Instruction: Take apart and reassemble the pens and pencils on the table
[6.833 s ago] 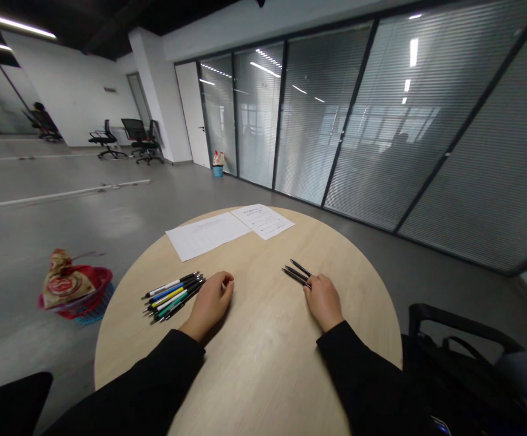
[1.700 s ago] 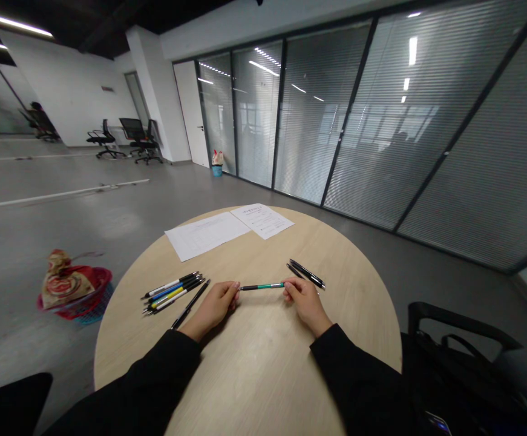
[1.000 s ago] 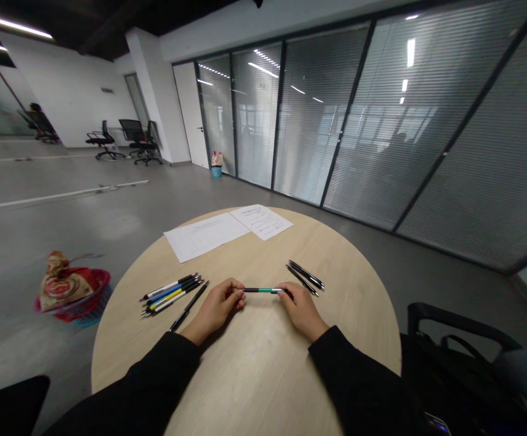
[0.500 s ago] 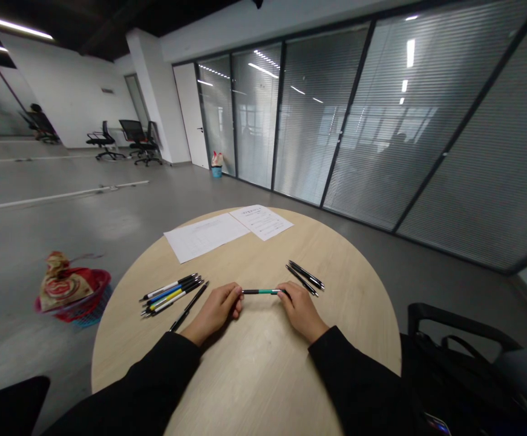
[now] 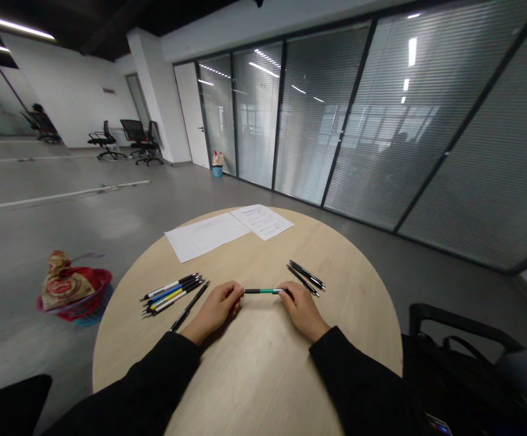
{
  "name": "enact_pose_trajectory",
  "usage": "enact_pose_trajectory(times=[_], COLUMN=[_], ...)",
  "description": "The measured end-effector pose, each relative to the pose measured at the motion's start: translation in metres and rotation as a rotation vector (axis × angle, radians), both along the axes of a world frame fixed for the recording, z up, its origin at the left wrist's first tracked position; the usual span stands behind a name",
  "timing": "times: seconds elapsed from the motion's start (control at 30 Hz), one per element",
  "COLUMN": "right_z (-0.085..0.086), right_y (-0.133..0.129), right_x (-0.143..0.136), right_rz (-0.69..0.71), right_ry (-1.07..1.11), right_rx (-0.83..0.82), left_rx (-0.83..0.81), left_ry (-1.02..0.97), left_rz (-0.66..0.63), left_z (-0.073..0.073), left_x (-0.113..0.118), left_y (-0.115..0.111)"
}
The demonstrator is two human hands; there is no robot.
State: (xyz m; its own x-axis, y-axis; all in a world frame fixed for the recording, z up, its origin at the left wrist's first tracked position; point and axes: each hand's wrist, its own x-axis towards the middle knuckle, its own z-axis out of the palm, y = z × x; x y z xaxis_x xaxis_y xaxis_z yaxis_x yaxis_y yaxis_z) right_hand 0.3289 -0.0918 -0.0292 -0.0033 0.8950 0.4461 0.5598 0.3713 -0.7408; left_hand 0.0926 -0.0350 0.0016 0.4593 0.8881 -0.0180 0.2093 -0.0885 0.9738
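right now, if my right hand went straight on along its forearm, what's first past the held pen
Past the green pen, the right hand would probably meet the left paper, near its right corner; the hand's height is unclear, so it might pass over.

Two long, plain black sleeves (image 5: 147, 378) with straight cuffs (image 5: 323, 343), a bare left hand (image 5: 215, 310) and a bare right hand (image 5: 302, 310).

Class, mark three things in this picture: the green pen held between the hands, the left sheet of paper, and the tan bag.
Green pen (image 5: 267, 291), head view: its green barrel.
Left sheet of paper (image 5: 206, 236), head view: middle of its face.
Tan bag (image 5: 69, 285), head view: its printed front.
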Motion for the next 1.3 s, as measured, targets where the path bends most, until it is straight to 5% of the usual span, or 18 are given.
enact_pose_trajectory(times=[0.23, 0.47, 0.67, 0.83, 1.13, 1.3], right_z=[0.000, 0.003, 0.002, -0.001, 0.000, 0.002], right_y=[0.000, -0.001, -0.001, 0.001, 0.000, 0.000], right_x=[0.002, 0.001, 0.002, 0.002, 0.001, 0.001], right_rz=[0.013, -0.001, -0.015, -0.010, 0.011, 0.005], right_ry=[0.029, 0.036, 0.038, 0.040, 0.044, 0.045], right_rx=[-0.029, -0.043, -0.046, -0.039, -0.030, -0.042], left_rx=[0.073, 0.120, 0.104, 0.120, 0.132, 0.063], left_ry=[-0.097, 0.108, -0.105, -0.007, 0.127, -0.001], left_rz=[-0.003, 0.001, -0.031, -0.003, 0.032, 0.024], left_z=[0.010, 0.005, 0.007, 0.012, 0.001, 0.001], left_x=[0.002, -0.002, 0.000, 0.000, -0.001, 0.000], left_y=[-0.005, 0.003, 0.000, -0.001, 0.004, 0.002])
